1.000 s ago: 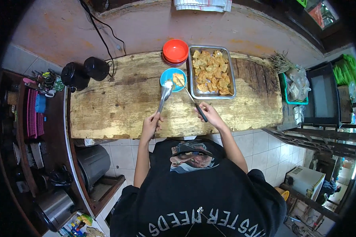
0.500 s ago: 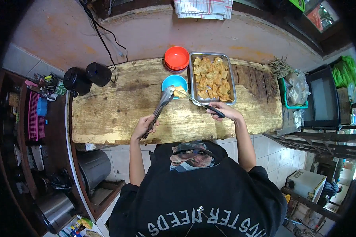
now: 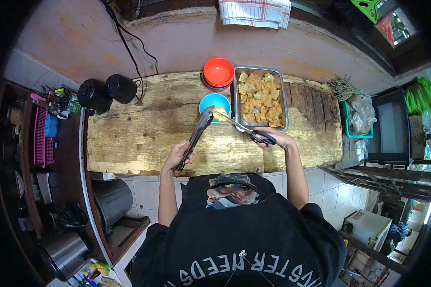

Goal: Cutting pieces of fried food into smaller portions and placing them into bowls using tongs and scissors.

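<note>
My left hand is closed around metal tongs, whose tips pinch a golden fried dumpling over the near rim of a blue bowl. Black-handled scissors are in my right hand, their blades reaching left to the dumpling. Whether the blades are cutting into it is too small to tell. Right of the bowl, a metal tray holds many fried pieces. Stacked red bowls stand just behind the blue one.
Everything rests on a worn wooden table against a wall. Two black containers and a hanging cable are at the back left. A teal basket with plastic bags stands at the right end. A checked cloth hangs above.
The scissors' handles have spread and turned, so their loops now show. Both hands have shifted only slightly. The dumpling stays in the tongs above the blue bowl.
</note>
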`<state>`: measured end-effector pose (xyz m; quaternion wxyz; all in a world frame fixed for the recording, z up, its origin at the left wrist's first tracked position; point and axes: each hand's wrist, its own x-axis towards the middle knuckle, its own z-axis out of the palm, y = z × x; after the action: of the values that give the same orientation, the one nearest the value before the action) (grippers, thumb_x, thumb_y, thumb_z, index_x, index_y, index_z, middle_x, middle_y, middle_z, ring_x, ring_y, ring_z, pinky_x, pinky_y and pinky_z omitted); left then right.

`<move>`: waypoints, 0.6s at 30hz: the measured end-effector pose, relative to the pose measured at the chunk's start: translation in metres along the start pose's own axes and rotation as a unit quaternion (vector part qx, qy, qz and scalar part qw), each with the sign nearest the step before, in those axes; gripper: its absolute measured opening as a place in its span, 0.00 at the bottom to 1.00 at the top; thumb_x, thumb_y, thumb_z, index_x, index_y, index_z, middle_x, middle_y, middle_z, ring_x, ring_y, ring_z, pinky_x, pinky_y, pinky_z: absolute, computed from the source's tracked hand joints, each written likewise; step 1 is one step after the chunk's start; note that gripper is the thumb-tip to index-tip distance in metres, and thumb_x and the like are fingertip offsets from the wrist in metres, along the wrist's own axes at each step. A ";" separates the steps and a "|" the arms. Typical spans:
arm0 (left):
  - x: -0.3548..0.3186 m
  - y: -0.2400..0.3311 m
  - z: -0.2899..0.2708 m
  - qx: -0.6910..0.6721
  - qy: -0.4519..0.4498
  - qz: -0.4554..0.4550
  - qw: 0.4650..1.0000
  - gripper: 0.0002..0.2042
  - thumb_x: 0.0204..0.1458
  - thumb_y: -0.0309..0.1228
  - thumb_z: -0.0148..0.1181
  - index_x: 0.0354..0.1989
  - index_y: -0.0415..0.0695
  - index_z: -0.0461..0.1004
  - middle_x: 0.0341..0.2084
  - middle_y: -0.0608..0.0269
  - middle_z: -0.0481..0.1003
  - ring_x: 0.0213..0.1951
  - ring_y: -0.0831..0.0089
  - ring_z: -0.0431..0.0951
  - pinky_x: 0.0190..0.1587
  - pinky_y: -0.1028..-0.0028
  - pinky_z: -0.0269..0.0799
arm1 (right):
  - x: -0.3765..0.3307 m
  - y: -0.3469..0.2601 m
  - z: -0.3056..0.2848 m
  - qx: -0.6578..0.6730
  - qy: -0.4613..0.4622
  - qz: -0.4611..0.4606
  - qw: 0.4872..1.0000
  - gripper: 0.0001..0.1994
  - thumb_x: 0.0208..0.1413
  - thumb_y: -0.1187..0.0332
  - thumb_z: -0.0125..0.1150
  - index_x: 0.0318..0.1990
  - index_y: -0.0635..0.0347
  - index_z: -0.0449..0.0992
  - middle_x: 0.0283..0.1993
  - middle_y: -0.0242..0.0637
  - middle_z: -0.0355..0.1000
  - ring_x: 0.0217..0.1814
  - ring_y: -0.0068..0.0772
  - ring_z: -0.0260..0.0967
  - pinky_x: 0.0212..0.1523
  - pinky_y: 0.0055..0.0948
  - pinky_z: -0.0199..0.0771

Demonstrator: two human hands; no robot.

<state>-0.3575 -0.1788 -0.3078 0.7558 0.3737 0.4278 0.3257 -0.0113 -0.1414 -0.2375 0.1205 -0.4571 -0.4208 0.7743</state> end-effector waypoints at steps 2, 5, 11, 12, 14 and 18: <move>0.001 0.001 0.002 -0.013 -0.004 -0.003 1.000 0.20 0.49 0.47 0.42 0.27 0.38 0.65 0.20 0.63 0.68 0.14 0.81 0.68 0.12 0.86 0.58 | 0.002 0.004 0.000 -0.008 -0.016 -0.012 1.000 0.14 0.49 0.55 0.49 0.31 0.56 0.63 0.15 0.24 0.58 0.14 0.14 0.53 0.13 0.14 0.50; 0.001 0.001 0.006 -0.032 -0.009 -0.003 0.999 0.21 0.49 0.47 0.42 0.26 0.38 0.66 0.20 0.64 0.69 0.14 0.82 0.69 0.12 0.87 0.59 | 0.001 0.014 0.004 0.036 -0.021 -0.026 0.999 0.15 0.49 0.54 0.48 0.31 0.57 0.63 0.15 0.26 0.58 0.13 0.15 0.52 0.12 0.15 0.50; -0.001 0.000 0.010 -0.016 -0.017 -0.012 1.000 0.21 0.49 0.47 0.43 0.27 0.38 0.66 0.20 0.65 0.69 0.14 0.82 0.69 0.13 0.87 0.60 | 0.008 0.022 0.006 0.086 -0.010 -0.052 0.995 0.15 0.49 0.54 0.49 0.31 0.57 0.63 0.14 0.27 0.57 0.12 0.16 0.51 0.12 0.15 0.49; -0.001 0.000 0.011 -0.015 -0.016 -0.008 1.000 0.20 0.49 0.47 0.43 0.27 0.38 0.66 0.20 0.65 0.69 0.14 0.82 0.69 0.13 0.87 0.60 | 0.008 0.021 0.007 0.089 -0.001 -0.050 0.995 0.15 0.49 0.54 0.49 0.31 0.57 0.63 0.14 0.27 0.57 0.12 0.15 0.51 0.12 0.15 0.49; 0.000 -0.001 0.010 -0.014 -0.015 -0.003 1.000 0.20 0.49 0.46 0.43 0.26 0.38 0.66 0.20 0.65 0.68 0.14 0.82 0.69 0.13 0.87 0.60 | 0.009 0.019 0.009 0.093 0.009 -0.048 0.995 0.14 0.49 0.55 0.49 0.30 0.57 0.63 0.14 0.27 0.57 0.12 0.15 0.51 0.12 0.15 0.49; 0.002 -0.004 0.008 -0.015 -0.010 -0.008 1.000 0.19 0.50 0.45 0.43 0.27 0.38 0.66 0.19 0.65 0.68 0.14 0.82 0.68 0.13 0.87 0.60 | 0.012 0.022 0.007 0.079 0.029 -0.074 0.994 0.13 0.49 0.56 0.49 0.29 0.57 0.62 0.14 0.27 0.57 0.11 0.14 0.50 0.10 0.14 0.46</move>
<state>-0.3487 -0.1814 -0.3091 0.7681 0.3625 0.4181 0.3221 -0.0189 -0.1515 -0.2597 0.2254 -0.4365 -0.3868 0.7804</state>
